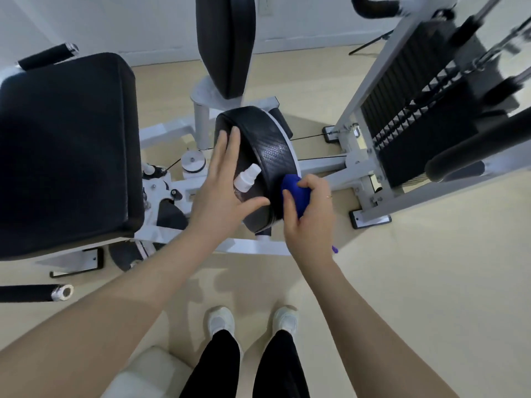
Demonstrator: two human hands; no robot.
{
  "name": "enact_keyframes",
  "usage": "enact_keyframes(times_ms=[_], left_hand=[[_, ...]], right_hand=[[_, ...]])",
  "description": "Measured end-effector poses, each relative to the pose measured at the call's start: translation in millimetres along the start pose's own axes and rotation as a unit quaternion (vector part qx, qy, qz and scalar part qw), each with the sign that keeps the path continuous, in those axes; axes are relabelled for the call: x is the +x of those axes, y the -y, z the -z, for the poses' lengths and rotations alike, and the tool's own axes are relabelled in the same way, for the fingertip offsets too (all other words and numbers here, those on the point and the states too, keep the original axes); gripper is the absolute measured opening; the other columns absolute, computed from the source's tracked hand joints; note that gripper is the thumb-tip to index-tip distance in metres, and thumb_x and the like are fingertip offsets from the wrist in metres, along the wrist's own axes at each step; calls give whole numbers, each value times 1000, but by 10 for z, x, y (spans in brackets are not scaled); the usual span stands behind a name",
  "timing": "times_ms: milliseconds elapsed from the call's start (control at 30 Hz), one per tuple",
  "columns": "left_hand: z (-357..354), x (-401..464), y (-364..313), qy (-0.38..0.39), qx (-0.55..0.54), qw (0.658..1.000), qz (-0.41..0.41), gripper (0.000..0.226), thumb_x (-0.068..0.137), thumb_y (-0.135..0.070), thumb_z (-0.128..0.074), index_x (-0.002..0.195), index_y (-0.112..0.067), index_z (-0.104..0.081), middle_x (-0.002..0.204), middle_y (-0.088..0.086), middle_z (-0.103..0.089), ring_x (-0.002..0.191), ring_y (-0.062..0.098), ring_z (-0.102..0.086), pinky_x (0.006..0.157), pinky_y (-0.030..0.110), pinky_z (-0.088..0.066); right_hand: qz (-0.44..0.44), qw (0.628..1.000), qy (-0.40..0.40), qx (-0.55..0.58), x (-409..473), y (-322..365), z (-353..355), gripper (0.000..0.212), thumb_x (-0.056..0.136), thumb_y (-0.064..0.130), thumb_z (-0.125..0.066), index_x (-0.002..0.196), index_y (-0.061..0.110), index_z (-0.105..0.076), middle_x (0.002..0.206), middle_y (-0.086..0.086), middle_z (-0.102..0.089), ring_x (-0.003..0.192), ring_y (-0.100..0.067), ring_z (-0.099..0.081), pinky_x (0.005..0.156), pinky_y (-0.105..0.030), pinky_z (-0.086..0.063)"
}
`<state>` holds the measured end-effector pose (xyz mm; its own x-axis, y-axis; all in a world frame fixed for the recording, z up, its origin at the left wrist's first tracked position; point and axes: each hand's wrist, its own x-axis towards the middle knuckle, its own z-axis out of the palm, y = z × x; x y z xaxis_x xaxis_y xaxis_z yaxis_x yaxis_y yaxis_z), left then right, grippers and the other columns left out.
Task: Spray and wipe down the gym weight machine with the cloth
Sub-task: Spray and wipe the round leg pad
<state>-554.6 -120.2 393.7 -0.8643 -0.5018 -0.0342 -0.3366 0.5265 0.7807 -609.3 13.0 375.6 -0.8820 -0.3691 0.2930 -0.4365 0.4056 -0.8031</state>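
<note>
Now cloth (pixel 296 193) bunched within right fingers (pixel 309 183)

Right hand (pixel 309 209) presses blue cloth (pixel 296 193) against black pad (pixel 270 145).

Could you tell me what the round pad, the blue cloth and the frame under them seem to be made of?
The round pad looks like black vinyl or leatherette: slight sheen, fine embossed grain. The blue cloth, bunched in the right hand, looks like soft fabric, possibly microfibre. The frame looks like white painted metal tubing, smooth and glossy.
</note>
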Motion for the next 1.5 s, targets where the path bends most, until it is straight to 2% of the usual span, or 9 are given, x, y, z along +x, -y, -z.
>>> enact_keyframes(times_ms=[133,333,400,600,800,1000,1200,1367,1500], left_hand=[[-23,18,48,3,-101,992,81,111,70,-23,-80,149,-35,-4,152,-9,-29,130,12,-39,88,19,-35],[4,10,98,-12,-53,998,42,111,63,-32,-85,149,-28,-14,154,-12,-20,132,4,-28,94,19,-35],[48,25,80,-16,-9,1000,20,114,60,-35,-85,148,-28,-13,155,-16,-6,130,-2,-20,88,20,-37],[164,258,125,-17,79,989,-122,119,50,-45,-87,146,-13,-25,154,-11,-9,102,11,-53,49,37,-53],[215,377,-6,8,77,996,-53,123,52,-49,-85,149,-27,-12,144,-32,-2,122,-4,-31,68,33,-53],[257,414,-7,36,150,987,-38,120,48,-59,-81,148,-28,-21,144,-34,-6,117,6,-49,68,32,-51],[260,485,163,-116,121,979,-114,78,66,-56,-62,129,-14,-44,131,-8,-34,103,12,-51,54,31,-53],[438,455,294,-198,155,959,-129,44,78,-38,-61,114,-12,-61,110,-8,-42,83,11,-52,49,34,-53],[378,442,324,-196,116,962,-147,40,78,-35,-62,113,-18,-54,109,-6,-43,88,13,-56,50,35,-55]], right_hand=[[50,993,81,-76,352,273,36,20,88,24,-54,106,14,-51,98,-7,-58,77,-21,-53,61,-31,-44],[23,995,70,-74,545,221,75,19,87,17,-57,102,5,-56,97,-3,-58,85,-20,-53,71,-24,-38],[46,992,84,-80,304,202,109,22,85,23,-55,97,4,-56,90,-4,-59,79,-20,-53,66,-23,-38],[62,983,108,-133,941,376,-117,23,88,26,-55,105,11,-59,96,-6,-61,82,-23,-56,66,-35,-45],[61,981,147,-109,1032,358,-35,27,84,29,-57,106,16,-64,95,-6,-63,83,-22,-57,68,-38,-48],[81,979,124,-138,950,336,-96,28,83,34,-54,100,15,-65,83,-6,-59,66,-25,-55,52,-33,-47],[252,937,79,-227,1388,413,-398,24,86,29,-53,94,12,-67,77,-9,-58,50,-25,-51,40,-22,-29],[148,974,43,-168,854,298,-311,18,87,33,-51,102,23,-50,83,-6,-56,60,-19,-50,43,-23,-37],[-16,994,-4,-106,626,224,-388,35,87,36,-42,104,10,-57,96,-12,-57,72,-20,-52,54,-27,-41]])
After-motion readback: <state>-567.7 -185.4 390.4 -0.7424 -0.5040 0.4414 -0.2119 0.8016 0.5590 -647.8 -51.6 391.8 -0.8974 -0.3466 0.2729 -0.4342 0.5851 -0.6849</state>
